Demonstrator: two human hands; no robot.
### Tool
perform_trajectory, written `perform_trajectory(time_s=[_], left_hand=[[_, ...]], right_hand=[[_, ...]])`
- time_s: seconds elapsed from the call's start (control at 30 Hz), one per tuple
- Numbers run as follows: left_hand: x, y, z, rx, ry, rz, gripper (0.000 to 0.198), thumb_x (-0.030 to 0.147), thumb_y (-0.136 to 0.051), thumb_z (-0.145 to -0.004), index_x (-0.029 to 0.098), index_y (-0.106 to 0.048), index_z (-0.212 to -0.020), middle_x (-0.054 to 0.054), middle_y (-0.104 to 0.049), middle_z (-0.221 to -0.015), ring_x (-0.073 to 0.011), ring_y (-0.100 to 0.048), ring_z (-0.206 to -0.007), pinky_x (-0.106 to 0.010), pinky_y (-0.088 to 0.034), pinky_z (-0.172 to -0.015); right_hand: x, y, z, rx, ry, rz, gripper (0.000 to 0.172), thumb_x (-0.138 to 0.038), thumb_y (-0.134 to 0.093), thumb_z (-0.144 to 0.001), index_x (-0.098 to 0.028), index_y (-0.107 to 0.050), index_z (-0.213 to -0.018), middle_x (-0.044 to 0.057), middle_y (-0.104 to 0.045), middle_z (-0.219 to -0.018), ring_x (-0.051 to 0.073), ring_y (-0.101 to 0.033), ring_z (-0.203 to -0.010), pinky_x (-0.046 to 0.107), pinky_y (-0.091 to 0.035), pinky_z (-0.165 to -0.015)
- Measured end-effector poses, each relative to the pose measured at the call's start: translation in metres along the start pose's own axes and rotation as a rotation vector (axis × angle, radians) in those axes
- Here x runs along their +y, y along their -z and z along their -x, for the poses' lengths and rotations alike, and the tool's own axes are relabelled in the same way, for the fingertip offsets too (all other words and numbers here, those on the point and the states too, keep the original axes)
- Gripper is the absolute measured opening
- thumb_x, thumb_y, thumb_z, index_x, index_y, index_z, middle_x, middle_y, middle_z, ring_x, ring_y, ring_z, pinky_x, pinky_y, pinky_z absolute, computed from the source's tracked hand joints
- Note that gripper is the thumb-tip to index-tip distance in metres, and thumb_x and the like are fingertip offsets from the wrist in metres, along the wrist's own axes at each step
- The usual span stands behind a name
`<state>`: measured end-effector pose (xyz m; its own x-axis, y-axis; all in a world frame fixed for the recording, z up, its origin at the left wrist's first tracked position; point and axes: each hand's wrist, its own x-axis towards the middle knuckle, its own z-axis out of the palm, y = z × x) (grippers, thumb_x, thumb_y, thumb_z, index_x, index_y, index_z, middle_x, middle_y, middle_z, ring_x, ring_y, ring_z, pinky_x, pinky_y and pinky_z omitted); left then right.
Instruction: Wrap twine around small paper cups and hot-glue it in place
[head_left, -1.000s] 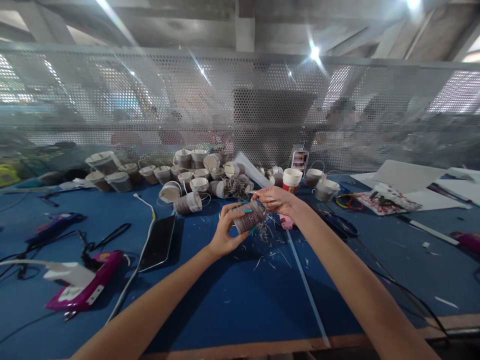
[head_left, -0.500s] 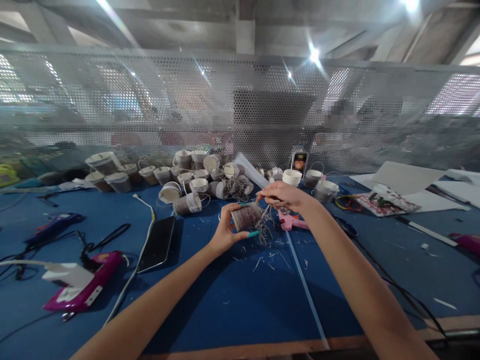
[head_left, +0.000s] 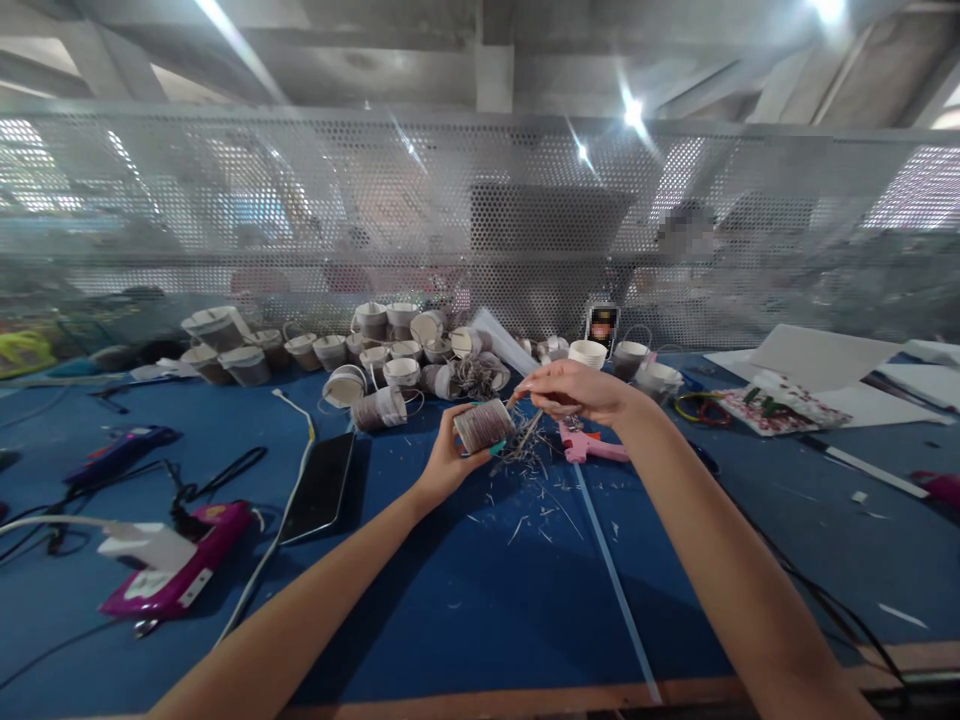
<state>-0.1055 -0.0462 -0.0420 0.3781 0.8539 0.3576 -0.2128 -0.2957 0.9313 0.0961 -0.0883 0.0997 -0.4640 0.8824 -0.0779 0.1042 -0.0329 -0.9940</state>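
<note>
My left hand [head_left: 444, 462] is wrapped round a small cup [head_left: 484, 427] covered in grey-brown cord. The cup lies tilted on its side, its far end pointing right. Just to the right of that end, my right hand [head_left: 577, 388] has its fingers pinched on a thin strand of cord [head_left: 517, 398]; the palm side is hidden. Under my right hand is a loose tangle of grey strands [head_left: 531, 440] with cut bits scattered round it. A pink glue gun [head_left: 589, 446] lies beside the tangle, with a long pale glue stick [head_left: 615, 580] running toward the table's front edge.
Several cord-wrapped cups [head_left: 379, 408] are piled at the back. A phone [head_left: 321, 487] and a magenta power strip [head_left: 184, 575] lie left, with cables [head_left: 289, 520] between. Stacked white cups [head_left: 587, 353], papers [head_left: 817, 355] and a patterned bag [head_left: 780, 405] are on the right. A perforated screen [head_left: 547, 220] stands behind.
The cup has turned slightly in my left hand and moved a little left, away from the loose strands. My right hand remains pinched near the cup's end. The view has shifted slightly.
</note>
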Motion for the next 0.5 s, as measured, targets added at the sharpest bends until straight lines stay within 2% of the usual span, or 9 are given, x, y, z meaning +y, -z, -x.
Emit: perform_trajectory(time_s=[0.13, 0.33, 0.4, 0.5], left_hand=[[0.002, -0.002, 0.000, -0.005, -0.023, -0.026, 0.066, 0.020, -0.072, -0.059, 0.025, -0.035, -0.114, -0.006, -0.050, -0.111, -0.0186, -0.055, -0.096, -0.034, -0.048, -0.081], [-0.003, -0.001, -0.001, 0.071, -0.117, -0.163, 0.062, 0.018, -0.070, -0.060, 0.023, -0.039, -0.113, -0.008, -0.046, -0.116, -0.0226, -0.051, -0.105, -0.036, -0.049, -0.080], [-0.006, 0.001, -0.002, 0.121, -0.174, -0.230, 0.060, 0.015, -0.069, -0.060, 0.023, -0.042, -0.113, -0.009, -0.044, -0.118, -0.0232, -0.049, -0.107, -0.036, -0.048, -0.080], [-0.006, 0.005, -0.004, 0.244, -0.266, -0.305, 0.059, 0.012, -0.068, -0.058, 0.023, -0.045, -0.111, -0.008, -0.044, -0.117, -0.0223, -0.049, -0.107, -0.037, -0.047, -0.083]], right_hand=[[-0.001, 0.001, 0.002, -0.034, 0.016, -0.009, 0.018, -0.018, -0.046, -0.082, -0.008, -0.060, -0.082, -0.006, -0.041, -0.045, 0.002, -0.023, -0.034, 0.020, -0.017, -0.035], [-0.005, -0.001, 0.006, -0.062, 0.028, 0.068, 0.025, -0.021, -0.048, -0.081, -0.008, -0.060, -0.099, -0.007, -0.045, -0.046, 0.002, -0.024, -0.033, 0.017, -0.017, -0.033], [-0.010, -0.006, 0.013, -0.113, 0.001, 0.186, 0.033, -0.029, -0.049, -0.082, -0.009, -0.058, -0.107, -0.003, -0.054, -0.054, 0.002, -0.033, -0.034, 0.017, -0.023, -0.034], [-0.021, -0.024, 0.035, -0.295, -0.121, 0.456, 0.049, -0.040, -0.051, -0.080, -0.014, -0.050, -0.122, 0.005, -0.066, -0.080, 0.006, -0.051, -0.043, 0.019, -0.039, -0.045]])
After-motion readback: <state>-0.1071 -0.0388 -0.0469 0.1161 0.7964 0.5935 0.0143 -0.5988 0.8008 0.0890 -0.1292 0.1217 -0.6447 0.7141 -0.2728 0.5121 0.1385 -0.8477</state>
